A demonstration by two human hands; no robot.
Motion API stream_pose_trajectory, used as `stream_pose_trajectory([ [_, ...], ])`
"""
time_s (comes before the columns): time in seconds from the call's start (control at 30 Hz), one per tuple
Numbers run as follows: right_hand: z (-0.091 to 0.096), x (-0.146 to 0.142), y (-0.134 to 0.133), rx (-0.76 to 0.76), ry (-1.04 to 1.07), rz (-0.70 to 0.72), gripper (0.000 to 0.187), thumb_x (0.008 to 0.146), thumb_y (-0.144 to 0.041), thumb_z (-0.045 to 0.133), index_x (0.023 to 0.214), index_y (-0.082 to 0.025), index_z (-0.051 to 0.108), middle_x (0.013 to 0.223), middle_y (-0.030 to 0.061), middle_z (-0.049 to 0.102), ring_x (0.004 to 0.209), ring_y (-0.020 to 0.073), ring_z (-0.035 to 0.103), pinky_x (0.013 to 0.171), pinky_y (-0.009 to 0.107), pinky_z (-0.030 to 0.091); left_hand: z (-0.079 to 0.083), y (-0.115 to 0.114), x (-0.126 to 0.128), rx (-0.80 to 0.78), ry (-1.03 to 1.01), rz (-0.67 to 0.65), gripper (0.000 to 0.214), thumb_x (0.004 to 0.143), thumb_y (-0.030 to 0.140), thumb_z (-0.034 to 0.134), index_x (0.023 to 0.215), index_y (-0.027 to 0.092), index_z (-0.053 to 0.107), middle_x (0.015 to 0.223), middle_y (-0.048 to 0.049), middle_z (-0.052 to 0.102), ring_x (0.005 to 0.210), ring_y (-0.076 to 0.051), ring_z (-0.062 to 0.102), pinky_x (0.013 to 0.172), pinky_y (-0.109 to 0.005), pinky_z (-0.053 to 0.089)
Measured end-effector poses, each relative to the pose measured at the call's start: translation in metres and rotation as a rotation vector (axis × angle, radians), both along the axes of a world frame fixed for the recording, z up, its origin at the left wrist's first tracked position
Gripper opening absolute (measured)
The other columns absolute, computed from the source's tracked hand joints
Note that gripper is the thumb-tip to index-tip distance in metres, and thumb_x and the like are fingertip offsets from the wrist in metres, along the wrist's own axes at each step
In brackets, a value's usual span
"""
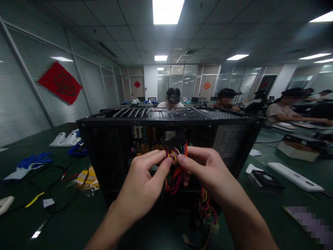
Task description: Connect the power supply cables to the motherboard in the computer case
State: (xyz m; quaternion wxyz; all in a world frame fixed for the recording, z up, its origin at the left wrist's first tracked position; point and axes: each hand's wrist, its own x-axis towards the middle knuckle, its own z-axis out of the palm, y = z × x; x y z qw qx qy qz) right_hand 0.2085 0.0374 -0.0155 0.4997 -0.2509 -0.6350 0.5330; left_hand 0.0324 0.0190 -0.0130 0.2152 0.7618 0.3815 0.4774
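Observation:
An open black computer case [169, 121] lies in front of me, its inside facing me. My left hand [145, 177] pinches a bundle of coloured power cables [175, 180] near its black connector [174, 140]. From the other side, my right hand [205, 165] grips the same bundle just below the connector. Behind the hands, a circuit board [145, 137] with pale slots shows inside the case, partly hidden. The power supply [229, 142] sits at the case's right end. More loose cables [205, 206] with plugs hang down below my right hand.
Left on the green table [78, 215] lie blue gloves [35, 161], white shoe-like items [65, 139], a yellow packet [88, 178] and black cables. At right are a hard-edged black fan unit [266, 178], a white power strip [295, 177] and an open cardboard box [298, 149]. Several people sit beyond.

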Motion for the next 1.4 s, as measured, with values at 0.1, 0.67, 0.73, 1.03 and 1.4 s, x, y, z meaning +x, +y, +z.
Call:
stream_pose_trajectory([
  [0.1,-0.001,-0.006,0.001,-0.020,0.019,-0.022,0.031,0.080,-0.044,0.080,0.083,-0.014,0.076,0.067,0.0010,0.063,0.057,0.0095,0.054,0.054,0.020,0.051,-0.002,0.001,0.000,0.099,0.077,0.073,0.023,0.100,0.023,0.051,0.081,0.018,0.063,0.083,0.0002,0.065,0.082,-0.014,0.063,0.077,-0.022,0.046],
  [0.67,-0.003,-0.003,0.008,0.129,-0.079,-0.235,0.027,0.082,-0.039,0.071,0.069,-0.015,0.065,0.060,-0.0017,0.056,0.055,0.0104,0.049,0.051,0.020,0.039,-0.012,0.028,-0.018,-0.094,0.561,0.452,0.034,0.097,0.030,0.046,0.075,0.021,0.071,0.077,-0.0057,0.074,0.068,-0.020,0.067,0.062,-0.027,0.041],
  [0.73,-0.002,0.003,0.009,0.125,-0.231,-0.203,0.030,0.083,-0.038,0.068,0.064,-0.016,0.062,0.055,-0.0024,0.053,0.052,0.0105,0.047,0.049,0.021,0.035,-0.024,0.040,-0.018,-0.196,0.624,0.417,0.033,0.094,0.029,0.049,0.072,0.021,0.072,0.077,-0.0057,0.074,0.069,-0.020,0.068,0.060,-0.026,0.041],
  [1.03,-0.061,-0.016,0.056,0.402,-0.663,-0.659,0.021,0.092,-0.022,0.051,0.075,-0.016,0.062,0.075,0.0064,0.068,0.070,0.0191,0.061,0.063,0.027,0.036,-0.077,0.076,0.012,-0.198,0.713,0.482,0.038,0.098,0.031,0.040,0.090,0.021,0.075,0.094,-0.0109,0.076,0.091,-0.026,0.070,0.075,-0.031,0.048],
  [1.4,-0.111,-0.013,0.086,0.075,-0.605,-0.539,0.025,0.091,-0.029,0.057,0.074,-0.015,0.068,0.072,0.0041,0.069,0.065,0.0167,0.059,0.059,0.024,0.036,-0.093,0.089,0.008,-0.310,0.754,0.439,0.035,0.097,0.036,0.045,0.091,0.018,0.075,0.094,-0.0127,0.075,0.089,-0.026,0.070,0.072,-0.031,0.048],
])
